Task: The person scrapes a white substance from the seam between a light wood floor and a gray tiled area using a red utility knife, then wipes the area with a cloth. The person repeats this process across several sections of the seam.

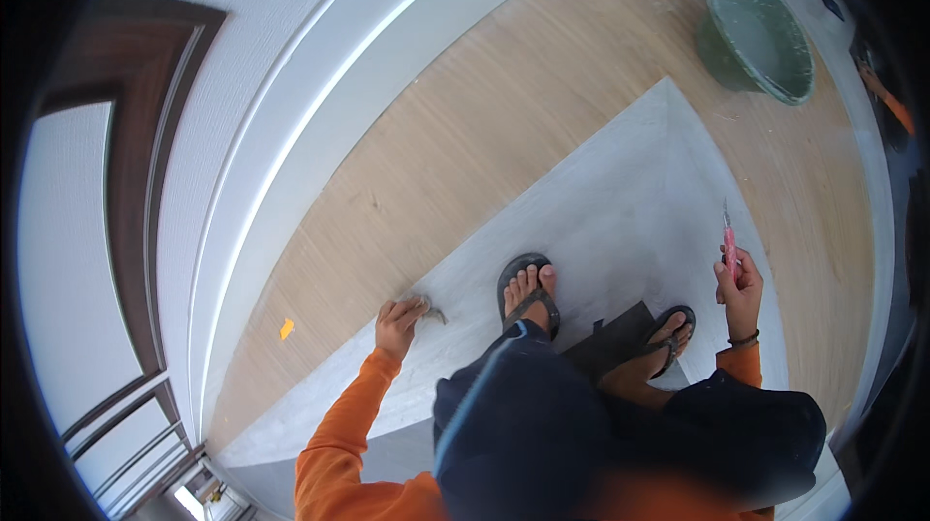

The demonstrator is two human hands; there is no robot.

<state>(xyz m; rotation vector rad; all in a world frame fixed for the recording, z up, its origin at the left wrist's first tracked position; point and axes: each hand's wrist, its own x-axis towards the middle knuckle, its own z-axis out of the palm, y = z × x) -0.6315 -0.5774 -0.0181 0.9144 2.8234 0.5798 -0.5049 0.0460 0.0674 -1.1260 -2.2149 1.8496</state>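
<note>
1. The person squatted on a grey floor sheet that lay over wood-look flooring, one sandalled foot on it just beside the left fingers.
2. The left hand pressed down at the sheet's edge, fingers curled together on a small dark object too small to identify.
3. The right hand was raised clear of the sheet, fingers clamped around a pink utility knife, its blade pointing away from them.
4. Judging by this, the sheet was already spread flat, but its long edge beyond the left fingers looked untrimmed; no cut line showed.
5. A green basin stood well beyond the right fingers.
</note>
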